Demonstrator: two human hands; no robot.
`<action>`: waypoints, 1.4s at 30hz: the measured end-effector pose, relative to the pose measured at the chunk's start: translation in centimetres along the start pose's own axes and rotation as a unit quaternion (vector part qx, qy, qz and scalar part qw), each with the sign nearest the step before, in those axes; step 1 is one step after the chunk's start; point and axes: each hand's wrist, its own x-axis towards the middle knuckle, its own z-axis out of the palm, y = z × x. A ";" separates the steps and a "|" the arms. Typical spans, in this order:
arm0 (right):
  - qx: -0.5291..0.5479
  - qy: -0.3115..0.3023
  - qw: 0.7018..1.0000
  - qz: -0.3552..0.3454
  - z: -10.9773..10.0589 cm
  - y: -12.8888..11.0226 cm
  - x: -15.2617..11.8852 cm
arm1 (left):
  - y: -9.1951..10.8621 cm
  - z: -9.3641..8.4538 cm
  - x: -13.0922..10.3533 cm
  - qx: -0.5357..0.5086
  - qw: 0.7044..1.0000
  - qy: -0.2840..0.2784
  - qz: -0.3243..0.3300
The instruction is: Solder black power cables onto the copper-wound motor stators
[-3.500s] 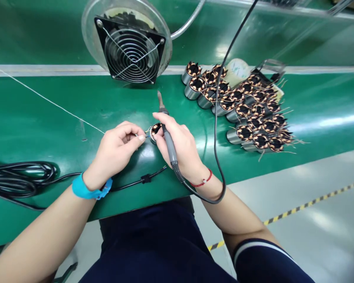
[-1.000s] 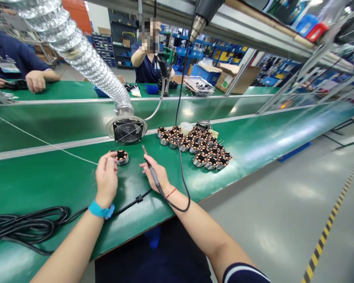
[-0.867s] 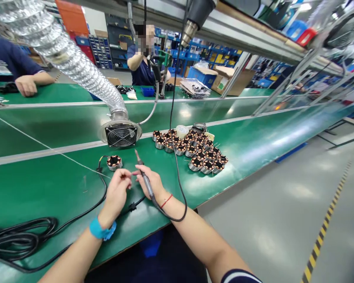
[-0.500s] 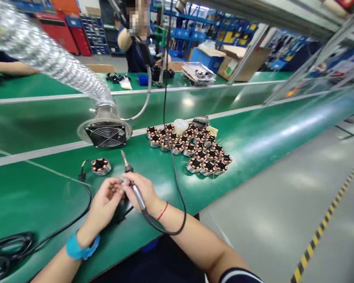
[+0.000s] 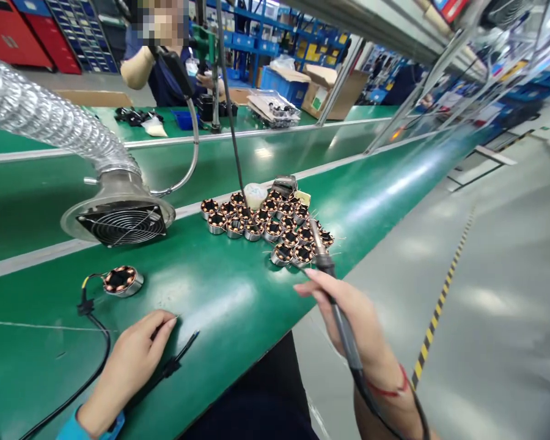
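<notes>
My right hand (image 5: 355,311) grips a soldering iron (image 5: 346,339) by its handle, some fingers held off it. The iron's metal tip points up and away, in front of the nearer motor stators (image 5: 283,253), ring-shaped with copper windings. Over the left part of the bench my left hand (image 5: 140,348) is closed in a pinch; something tiny shows at the fingertips, too small to name. Beside that hand lies a black cable (image 5: 172,365) with a stripped end. Farther left a single stator (image 5: 123,281) sits with its leads joined to another black cable (image 5: 96,321).
A fume extractor hood (image 5: 121,223) on a silver flexible duct (image 5: 59,122) stands at the left. Behind the stators are a whitish tub (image 5: 255,195) and a dark grey object (image 5: 284,184). Across the green bench (image 5: 201,293) a co-worker (image 5: 165,73) is at work.
My hands have parted: the right hand has carried the soldering iron rightward to the stator group, and the left stays pinched at the left. The view has turned to the right.
</notes>
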 end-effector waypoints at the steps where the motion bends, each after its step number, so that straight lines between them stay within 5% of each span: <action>1: -0.025 -0.004 0.999 0.024 -0.5 0.8 -0.4 | 0.0 0.0 0.0 -0.008 1.000 0.000 0.001; 4: -0.077 -0.003 0.995 0.069 0.1 4.0 -0.3 | -0.2 0.1 0.1 -0.028 0.999 0.018 -0.011; 8: -0.168 -0.033 0.985 0.000 4.1 7.9 1.1 | -0.4 0.0 0.2 -0.075 0.995 0.011 -0.065; 12: -0.223 -0.084 0.970 -0.039 7.8 9.0 2.1 | -0.6 0.0 0.5 -0.173 0.979 0.010 -0.111; 16: -0.205 -0.097 0.971 -0.071 10.3 6.7 2.5 | -0.4 -0.2 1.0 -0.241 0.961 0.028 -0.134; 22: -0.101 -0.184 0.956 -0.205 15.1 0.0 3.9 | 0.3 -0.8 1.4 -0.309 0.935 0.056 -0.166; 26: -0.076 -0.186 0.938 -0.283 17.5 -3.1 4.8 | 0.1 -0.9 1.6 -0.338 0.923 0.051 -0.180; 31: -0.061 -0.200 0.920 -0.331 17.7 -4.1 4.8 | -0.3 -1.0 1.7 -0.365 0.910 0.044 -0.194; 37: -0.022 -0.219 0.936 -0.275 17.1 -4.2 4.9 | -0.6 -1.0 1.6 -0.435 0.869 0.042 -0.233; 42: 0.027 -0.243 0.937 -0.250 17.9 -3.7 4.6 | -1.7 -1.9 1.3 -0.367 0.901 -0.051 -0.223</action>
